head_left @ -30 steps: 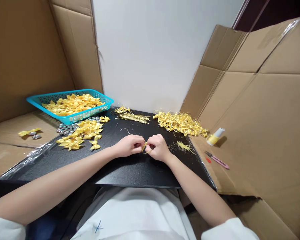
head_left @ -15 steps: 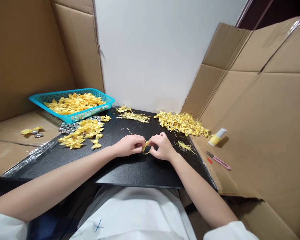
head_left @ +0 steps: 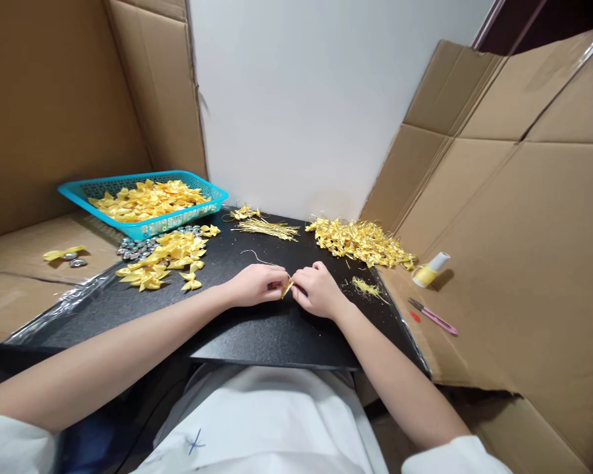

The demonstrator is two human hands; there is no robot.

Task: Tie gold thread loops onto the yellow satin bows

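Note:
Close together over the front half of the black table (head_left: pixel 271 345), my two hands pinch a small yellow ribbon bow (head_left: pixel 287 288). My left hand (head_left: pixel 259 286) is closed on its left side, and a thin gold cord (head_left: pixel 257 257) trails out behind those fingers. On the other side my right hand (head_left: pixel 320 289) has its fingertips closed at the bow's right edge. Fingers cover most of the bow, so its knot cannot be made out. Left of my left hand lies a heap of yellow ribbon bows (head_left: pixel 180 249) beside silver beads (head_left: pixel 136 249).
A blue basket (head_left: pixel 217 197) full of bows stands at the back left. Behind my hands are gold cords (head_left: pixel 267 228); back right is a pile of corded bows (head_left: pixel 358 242). Thread scraps (head_left: pixel 367 288), a thread spool (head_left: pixel 429 271) and pink-handled snips (head_left: pixel 435 317) lie right. Cardboard walls flank the table.
The cord loop that hung below the bow between my hands no longer shows. My right fingers have curled in closer, and the bow is now seen as a narrow strip.

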